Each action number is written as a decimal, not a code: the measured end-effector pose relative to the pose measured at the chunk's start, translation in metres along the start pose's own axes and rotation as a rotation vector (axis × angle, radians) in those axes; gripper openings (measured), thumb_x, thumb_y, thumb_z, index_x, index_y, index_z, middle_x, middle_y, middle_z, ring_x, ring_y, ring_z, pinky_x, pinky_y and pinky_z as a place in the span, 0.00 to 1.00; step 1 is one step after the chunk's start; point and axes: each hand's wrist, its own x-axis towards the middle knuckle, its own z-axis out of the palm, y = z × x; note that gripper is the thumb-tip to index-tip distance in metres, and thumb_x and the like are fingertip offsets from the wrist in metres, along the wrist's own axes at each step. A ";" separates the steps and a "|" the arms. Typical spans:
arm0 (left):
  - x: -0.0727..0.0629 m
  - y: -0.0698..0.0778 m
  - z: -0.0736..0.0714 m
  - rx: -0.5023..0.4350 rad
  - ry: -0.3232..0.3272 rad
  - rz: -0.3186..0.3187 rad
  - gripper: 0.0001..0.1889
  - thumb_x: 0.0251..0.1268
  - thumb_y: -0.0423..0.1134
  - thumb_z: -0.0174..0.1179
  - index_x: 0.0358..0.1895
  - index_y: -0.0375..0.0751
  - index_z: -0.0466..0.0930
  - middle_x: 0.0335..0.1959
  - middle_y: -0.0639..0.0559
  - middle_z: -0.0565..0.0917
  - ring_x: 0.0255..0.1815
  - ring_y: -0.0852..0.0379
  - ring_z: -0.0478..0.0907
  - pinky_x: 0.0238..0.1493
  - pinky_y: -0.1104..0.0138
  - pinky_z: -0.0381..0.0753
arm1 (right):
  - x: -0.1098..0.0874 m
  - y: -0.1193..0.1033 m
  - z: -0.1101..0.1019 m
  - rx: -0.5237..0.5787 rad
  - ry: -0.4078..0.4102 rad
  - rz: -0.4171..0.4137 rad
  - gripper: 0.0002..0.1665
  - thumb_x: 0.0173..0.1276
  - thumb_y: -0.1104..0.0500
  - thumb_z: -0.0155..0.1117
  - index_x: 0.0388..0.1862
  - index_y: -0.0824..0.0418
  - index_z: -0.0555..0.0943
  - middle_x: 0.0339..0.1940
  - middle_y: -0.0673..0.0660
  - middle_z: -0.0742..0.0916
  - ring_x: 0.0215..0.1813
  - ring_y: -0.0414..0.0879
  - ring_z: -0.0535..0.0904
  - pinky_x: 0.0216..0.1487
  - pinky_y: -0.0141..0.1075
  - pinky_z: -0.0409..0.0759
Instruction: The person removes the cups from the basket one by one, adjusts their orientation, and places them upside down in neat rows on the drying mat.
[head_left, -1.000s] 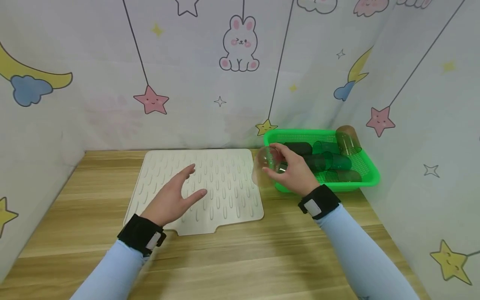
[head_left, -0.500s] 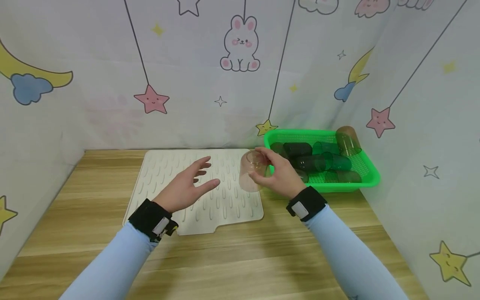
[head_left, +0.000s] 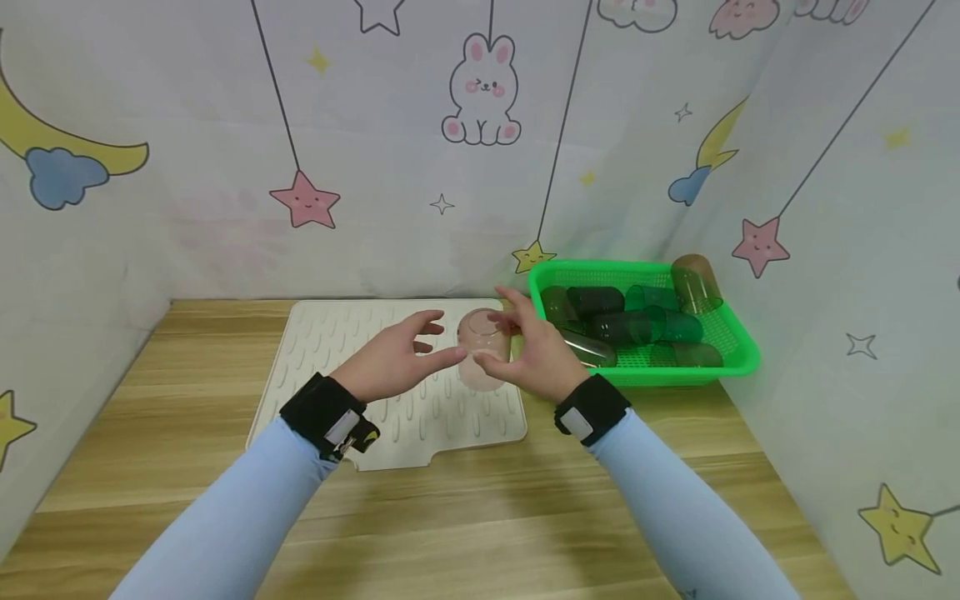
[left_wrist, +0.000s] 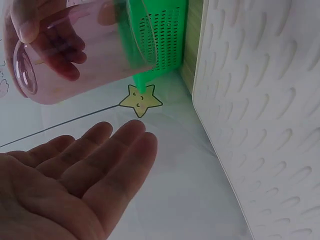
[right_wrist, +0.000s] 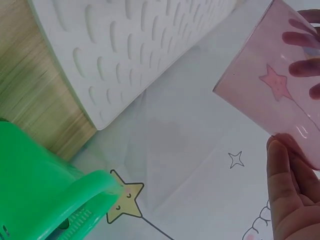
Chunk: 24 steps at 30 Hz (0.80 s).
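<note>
A clear pink tumbler (head_left: 482, 371) hangs above the right part of a white ridged mat (head_left: 405, 417), base up and mouth down. My right hand (head_left: 536, 354) grips its side between thumb and fingers, as the right wrist view of the pink tumbler (right_wrist: 250, 75) also shows. Just left of the tumbler, my left hand (head_left: 393, 362) has its fingers extended and its thumb apart. In the left wrist view a gap shows between the left hand (left_wrist: 80, 185) and the tumbler (left_wrist: 100, 70); whether the thumb touches it is hidden there.
A green plastic basket (head_left: 652, 377) stands right of the mat, holding several dark and green tumblers lying down. An amber tumbler (head_left: 696, 282) leans at its back right corner. Patterned cloth walls (head_left: 390, 250) enclose the wooden table (head_left: 480, 533) at the back and sides.
My right hand has carried the pink tumbler left from the basket's edge to over the mat. My left hand has moved right, toward the tumbler.
</note>
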 end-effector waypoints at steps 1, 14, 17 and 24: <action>0.001 0.002 0.000 0.008 -0.001 -0.007 0.47 0.68 0.68 0.57 0.81 0.44 0.53 0.75 0.42 0.70 0.72 0.40 0.74 0.63 0.48 0.81 | 0.000 0.000 0.001 -0.002 0.001 -0.005 0.56 0.63 0.47 0.75 0.81 0.56 0.53 0.64 0.59 0.85 0.57 0.52 0.82 0.61 0.50 0.83; 0.012 0.020 0.001 0.066 0.006 -0.019 0.47 0.64 0.69 0.59 0.77 0.39 0.61 0.66 0.44 0.79 0.62 0.48 0.81 0.57 0.53 0.85 | 0.003 -0.005 0.008 -0.001 -0.001 -0.034 0.58 0.61 0.50 0.77 0.82 0.54 0.52 0.65 0.60 0.84 0.57 0.53 0.81 0.56 0.51 0.84; 0.014 0.026 0.002 0.053 0.001 -0.029 0.46 0.62 0.68 0.61 0.75 0.39 0.63 0.63 0.44 0.80 0.57 0.49 0.82 0.55 0.55 0.85 | 0.004 -0.006 0.009 -0.006 -0.005 -0.023 0.57 0.61 0.51 0.76 0.82 0.54 0.52 0.66 0.60 0.84 0.58 0.53 0.81 0.55 0.48 0.85; 0.015 0.041 0.002 0.061 0.010 -0.071 0.45 0.61 0.64 0.62 0.73 0.38 0.63 0.59 0.44 0.82 0.51 0.50 0.83 0.49 0.57 0.85 | 0.005 -0.008 0.012 -0.020 0.008 -0.024 0.56 0.60 0.53 0.77 0.80 0.56 0.54 0.65 0.59 0.84 0.56 0.52 0.81 0.52 0.45 0.86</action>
